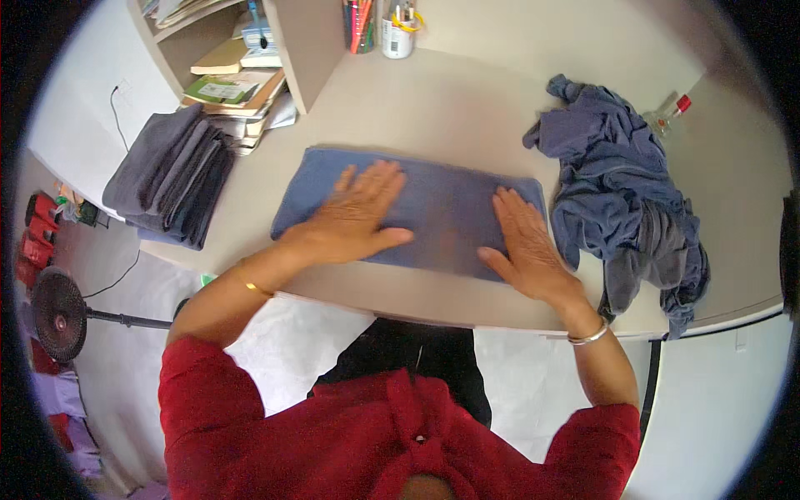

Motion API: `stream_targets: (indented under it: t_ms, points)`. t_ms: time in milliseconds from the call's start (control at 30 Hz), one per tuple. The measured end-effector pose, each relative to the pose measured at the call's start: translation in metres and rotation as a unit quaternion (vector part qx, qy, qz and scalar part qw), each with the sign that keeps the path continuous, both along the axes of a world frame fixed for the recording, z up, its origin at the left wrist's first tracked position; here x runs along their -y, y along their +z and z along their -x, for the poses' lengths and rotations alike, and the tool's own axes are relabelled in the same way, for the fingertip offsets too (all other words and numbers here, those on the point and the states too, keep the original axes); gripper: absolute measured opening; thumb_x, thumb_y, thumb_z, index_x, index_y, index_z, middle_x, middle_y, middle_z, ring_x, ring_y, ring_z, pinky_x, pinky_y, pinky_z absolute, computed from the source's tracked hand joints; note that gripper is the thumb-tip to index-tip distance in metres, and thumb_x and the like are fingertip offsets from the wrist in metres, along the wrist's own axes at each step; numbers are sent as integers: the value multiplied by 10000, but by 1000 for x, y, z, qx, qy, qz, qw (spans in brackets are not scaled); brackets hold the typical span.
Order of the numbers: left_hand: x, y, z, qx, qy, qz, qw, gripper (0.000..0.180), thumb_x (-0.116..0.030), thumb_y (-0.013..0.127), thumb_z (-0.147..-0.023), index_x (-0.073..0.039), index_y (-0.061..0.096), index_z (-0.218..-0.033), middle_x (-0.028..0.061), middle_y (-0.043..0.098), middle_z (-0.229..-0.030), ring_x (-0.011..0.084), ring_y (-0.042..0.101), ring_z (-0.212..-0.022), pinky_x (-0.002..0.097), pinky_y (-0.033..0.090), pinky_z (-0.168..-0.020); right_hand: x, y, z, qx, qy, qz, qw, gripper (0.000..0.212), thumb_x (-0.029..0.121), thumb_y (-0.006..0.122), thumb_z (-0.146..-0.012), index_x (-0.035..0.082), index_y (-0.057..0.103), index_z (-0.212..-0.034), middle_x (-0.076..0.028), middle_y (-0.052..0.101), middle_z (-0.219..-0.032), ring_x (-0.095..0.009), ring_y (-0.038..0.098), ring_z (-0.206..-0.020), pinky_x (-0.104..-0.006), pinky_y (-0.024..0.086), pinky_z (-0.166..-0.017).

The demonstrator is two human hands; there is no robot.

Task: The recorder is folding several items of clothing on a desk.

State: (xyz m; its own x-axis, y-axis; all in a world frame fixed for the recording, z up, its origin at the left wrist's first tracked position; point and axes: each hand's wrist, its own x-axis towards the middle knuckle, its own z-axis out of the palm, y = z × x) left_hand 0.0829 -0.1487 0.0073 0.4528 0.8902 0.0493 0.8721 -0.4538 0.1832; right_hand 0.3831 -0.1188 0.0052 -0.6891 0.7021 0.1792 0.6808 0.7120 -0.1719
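Note:
A blue towel (pixel 442 200) lies folded into a long flat rectangle on the beige table (pixel 433 108). My left hand (pixel 354 217) rests flat on its left half, fingers spread. My right hand (pixel 525 246) lies flat on its right end, fingers together, thumb at the near edge. Neither hand grips anything. Both wrists wear thin bangles.
A heap of unfolded blue and grey cloths (pixel 625 192) lies right of the towel. A stack of folded grey towels (pixel 171 175) sits at the table's left end. Books (pixel 237 87), a shelf, pen cups (pixel 397 29) and a small bottle (pixel 667 117) stand behind. A fan (pixel 58 312) is on the floor.

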Motion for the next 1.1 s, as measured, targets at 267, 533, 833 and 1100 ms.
stream_targets:
  t_ms: [267,533,833,1100]
  points:
    - [8,-3,50,-49,75,-32,995,801,-522,468,-883,0,204,-1431,181,197,-1494,316,148,-1398,477,99,-1125,13,-10,-32,-29,-31,-22,999,762,437,523,-883,-87,265,-1372,-295,250,-1424,-413,216,-1344,-459,151,-1113]
    - [12,8,5,-47,30,-75,996,770,-555,460,-878,-21,292,-1407,191,239,-1475,331,194,-1381,490,121,-1119,8,19,-2,-20,24,-45,998,593,405,493,-906,-44,435,-1289,-241,381,-1365,-386,302,-1310,-472,220,-1085]
    - [-16,-8,61,-42,56,-39,997,739,-568,408,-895,-60,292,-1419,158,202,-1500,293,136,-1403,508,120,-1116,-42,-8,-13,-30,3,-40,999,600,405,442,-934,-19,364,-1351,-253,346,-1384,-374,288,-1322,-460,209,-1094]
    - [-51,-6,96,-35,-107,-160,981,616,-455,458,-915,-85,346,-1394,171,242,-1476,334,233,-1365,479,212,-1103,-23,-21,-10,-44,-57,-58,996,682,441,503,-895,-35,347,-1358,-288,298,-1403,-419,253,-1327,-465,192,-1101]
